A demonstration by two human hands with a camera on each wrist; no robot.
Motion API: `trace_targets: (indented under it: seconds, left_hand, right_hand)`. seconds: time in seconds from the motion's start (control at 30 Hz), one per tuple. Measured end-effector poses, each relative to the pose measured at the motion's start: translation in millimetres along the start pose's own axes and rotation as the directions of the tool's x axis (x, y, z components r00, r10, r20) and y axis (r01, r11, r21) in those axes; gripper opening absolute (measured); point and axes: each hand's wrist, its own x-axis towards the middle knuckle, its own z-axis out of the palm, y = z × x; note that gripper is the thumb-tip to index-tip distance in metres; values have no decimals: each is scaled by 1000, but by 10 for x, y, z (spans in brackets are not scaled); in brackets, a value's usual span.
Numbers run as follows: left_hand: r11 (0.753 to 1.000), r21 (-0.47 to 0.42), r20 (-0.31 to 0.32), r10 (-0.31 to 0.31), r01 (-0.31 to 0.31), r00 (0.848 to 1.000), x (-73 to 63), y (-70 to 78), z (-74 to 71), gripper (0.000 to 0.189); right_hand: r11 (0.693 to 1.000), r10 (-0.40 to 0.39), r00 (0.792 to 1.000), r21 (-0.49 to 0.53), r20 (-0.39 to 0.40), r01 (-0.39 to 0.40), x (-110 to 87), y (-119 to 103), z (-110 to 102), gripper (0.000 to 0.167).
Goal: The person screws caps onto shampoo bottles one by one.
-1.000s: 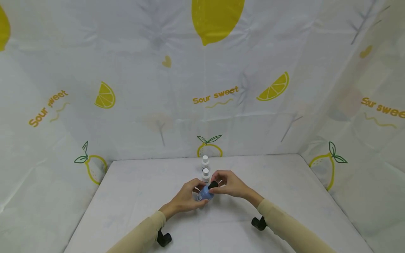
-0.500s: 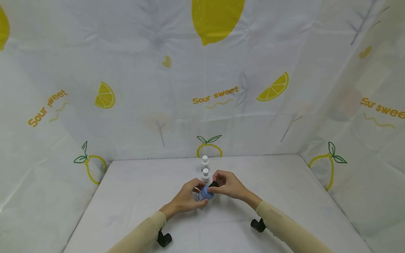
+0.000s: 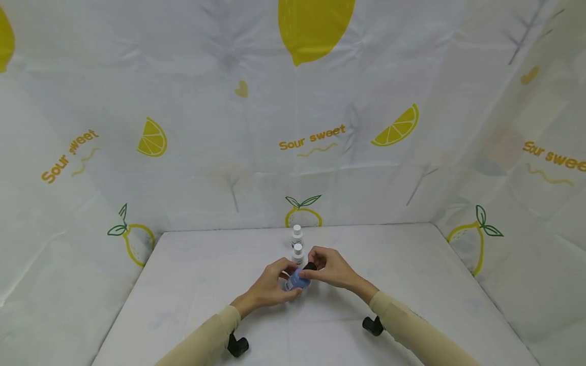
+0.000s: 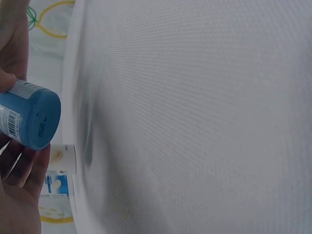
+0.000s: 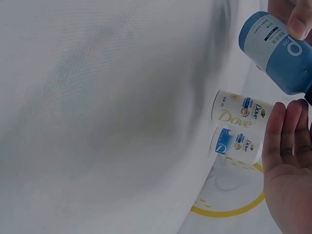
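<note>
My left hand [image 3: 271, 285] grips the body of a blue bottle [image 3: 296, 281], which is tilted with its top toward the right hand. A black cap [image 3: 311, 266] tops the bottle, and my right hand [image 3: 335, 268] pinches it between thumb and fingers. In the left wrist view the blue bottle [image 4: 41, 117] shows its round base and a barcode label, held above the white surface. The right wrist view shows the printed label on the blue bottle [image 5: 278, 48], with only a sliver of the black cap [image 5: 308, 94] at the edge.
Two white bottles stand one behind the other beyond the hands: the nearer bottle [image 3: 297, 254] and the farther bottle [image 3: 297, 235]. "Dove" shows on the label of a white bottle [image 5: 239, 111]. The white table [image 3: 206, 254] meets a lemon-print curtain [image 3: 206, 193] behind.
The right thumb has shifted slightly left at the cap, and the right fingers and forearm have moved a little. The left hand and bottle have stayed in place.
</note>
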Motion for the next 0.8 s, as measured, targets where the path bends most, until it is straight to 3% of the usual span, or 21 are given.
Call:
trace_targets:
  seconds: [0.4,0.6,0.8]
  left_hand:
    - [1000,-6,6,-3,3,1000,-8,3,8,48]
    - [1000,-10,8,-19,19,1000,-6,-4,22,48]
    - [1000,-20,6,-19,19,1000,11,7,16,48]
  right_hand:
    - [1000,-12,997,26,72,10,-9,9,-52,36]
    - [986,-82,985,153,149,59,9,65,-170,33]
    - [945,-87,964,327,250,0,7,139,-307,41]
